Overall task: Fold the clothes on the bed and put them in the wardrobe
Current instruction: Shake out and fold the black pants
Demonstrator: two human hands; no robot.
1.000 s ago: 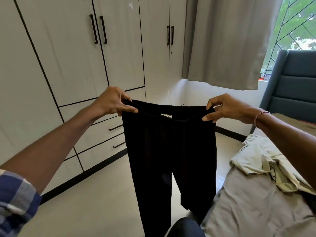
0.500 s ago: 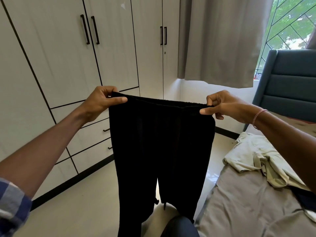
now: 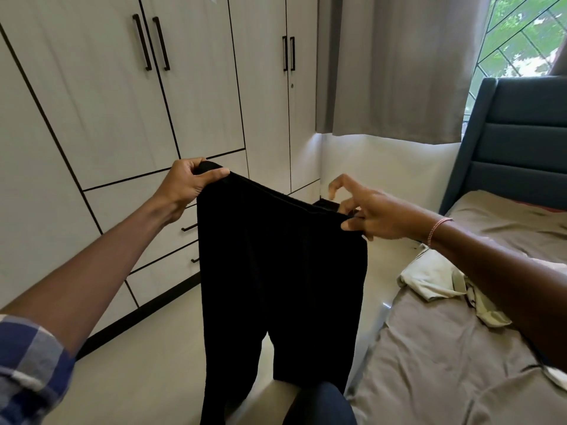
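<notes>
A pair of black trousers [image 3: 276,271] hangs in front of me by its waistband, legs dangling toward the floor. My left hand [image 3: 190,185] grips the left end of the waistband, fingers curled over it. At the right end, my right hand [image 3: 371,213] pinches the band with thumb and lower fingers while its index finger sticks up, blurred. A crumpled cream garment [image 3: 435,280] lies on the bed [image 3: 445,363] to my right. The white wardrobe [image 3: 122,102] fills the left wall, its doors closed.
Drawers with black handles [image 3: 159,240] sit low in the wardrobe. A grey curtain [image 3: 399,65] hangs by the window, and a blue padded headboard [image 3: 515,142] stands at the bed's far end. My knee [image 3: 319,406] shows at the bottom. Pale floor runs between wardrobe and bed.
The waistband has tilted, right end now lower than the left. My right hand shifted its hold, lifting some fingers off, while the left hand kept its grip.
</notes>
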